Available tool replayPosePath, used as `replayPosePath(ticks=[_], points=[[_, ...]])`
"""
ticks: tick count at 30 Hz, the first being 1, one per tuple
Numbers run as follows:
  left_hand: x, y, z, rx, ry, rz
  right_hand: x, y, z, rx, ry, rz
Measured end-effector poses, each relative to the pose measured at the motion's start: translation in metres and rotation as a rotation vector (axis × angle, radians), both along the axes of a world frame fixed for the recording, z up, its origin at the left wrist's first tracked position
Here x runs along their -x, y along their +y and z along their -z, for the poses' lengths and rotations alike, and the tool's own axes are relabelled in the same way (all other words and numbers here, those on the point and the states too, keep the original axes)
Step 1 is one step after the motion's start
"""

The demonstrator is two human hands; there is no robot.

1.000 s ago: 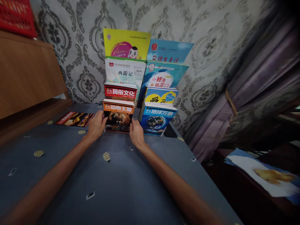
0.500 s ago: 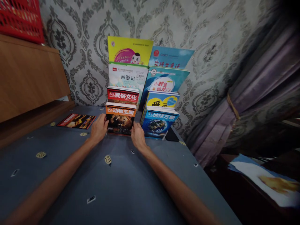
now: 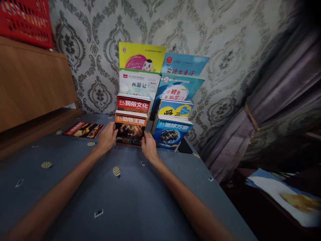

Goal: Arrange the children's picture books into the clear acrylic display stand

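Observation:
An orange-topped book with a lion on its cover stands at the front of the left column of a tiered book display. My left hand grips its left edge and my right hand grips its right edge. Behind it rise a red-banded book, a white book and a yellow book. In the right column stands a blue book with a globe, with a yellow-hearted book and two light blue books behind it.
The display stands on a blue-grey patterned tablecloth against a damask-papered wall. A thin dark booklet lies flat to the left. A wooden cabinet with a red crate is at left. Purple curtains hang at right.
Both hands have stayed on the lion book's edges. The view has shifted slightly, so the display sits a little lower and further right in the picture.

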State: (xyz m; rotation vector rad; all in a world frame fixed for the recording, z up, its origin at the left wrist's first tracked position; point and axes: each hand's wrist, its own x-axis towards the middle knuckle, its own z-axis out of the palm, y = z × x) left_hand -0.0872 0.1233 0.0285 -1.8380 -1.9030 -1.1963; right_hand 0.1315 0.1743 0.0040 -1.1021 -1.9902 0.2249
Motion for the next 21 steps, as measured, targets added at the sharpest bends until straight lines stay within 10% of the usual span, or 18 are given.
replayPosePath(ticks=[21], points=[[0.003, -0.004, -0.002, 0.000, 0.040, 0.009, 0.000, 0.008, 0.011, -0.045, 0.112, -0.034]])
